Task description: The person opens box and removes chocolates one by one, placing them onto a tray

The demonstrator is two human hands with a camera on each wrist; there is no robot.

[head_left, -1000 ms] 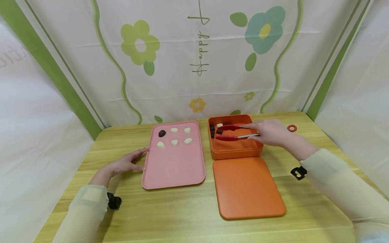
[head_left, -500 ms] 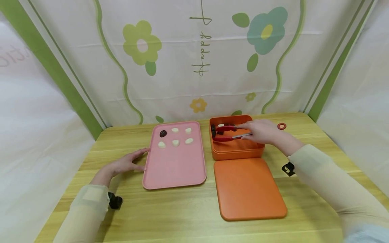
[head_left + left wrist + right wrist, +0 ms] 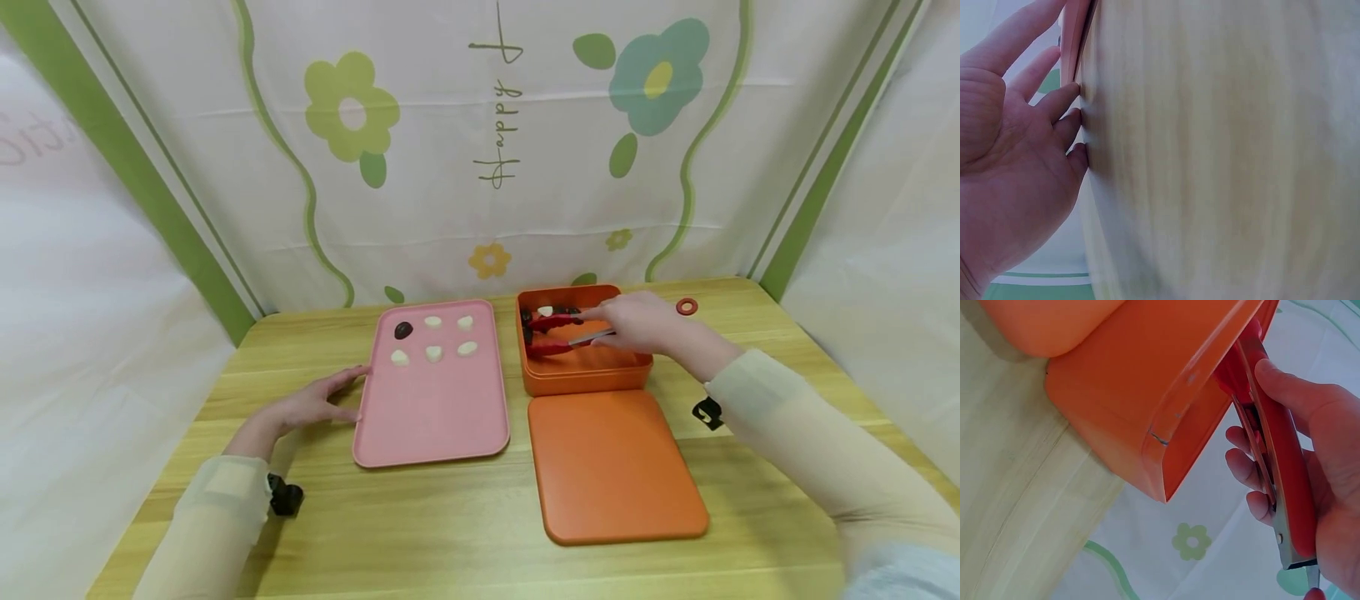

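Observation:
My right hand point(image 3: 641, 323) grips red-and-metal tongs point(image 3: 1291, 469), thumb on one arm and fingers round the other. The tongs' red tips are spread inside the orange box point(image 3: 588, 381), beside dark chocolate-like pieces point(image 3: 527, 335) along its left wall. A white piece point(image 3: 545, 311) lies near the box's back wall. My left hand point(image 3: 311, 407) touches the left edge of the pink tray point(image 3: 431, 425) with thumb and fingertips, its lower fingers resting on the table in the left wrist view. On the tray are one dark oval piece point(image 3: 403, 330) and several white pieces point(image 3: 434, 353) in two rows.
An orange lid point(image 3: 617, 467) lies flat on the wooden table point(image 3: 420, 533) in front of the box. The tongs' red end ring point(image 3: 686, 307) shows behind my right wrist. A white curtain point(image 3: 427, 208) with printed flowers hangs behind the table, with white sides left and right.
My right hand has moved a little left with the tongs, bringing the tips to the box's left wall. The left hand and the tray have stayed in place.

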